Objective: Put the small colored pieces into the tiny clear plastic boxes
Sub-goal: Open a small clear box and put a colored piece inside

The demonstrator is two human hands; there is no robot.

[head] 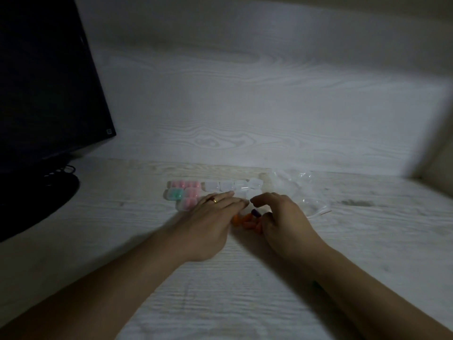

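Note:
A row of tiny clear plastic boxes (226, 185) lies on the white wood-grain table. Boxes at its left end hold pink pieces (185, 184) and one holds green pieces (176, 193). Several orange pieces (247, 222) and a dark purple piece (256, 213) lie between my hands. My left hand (210, 217), with a gold ring, rests flat with fingers stretched toward the clear boxes. My right hand (282, 217) hovers curled over the loose pieces, thumb and fingers apart; part of the pile is hidden under it.
A crumpled clear plastic bag (293, 185) lies right of the boxes. A dark monitor (41, 89) with its round base (36, 200) and cables stands at the left. A white wood-grain wall (245, 106) rises just behind the boxes.

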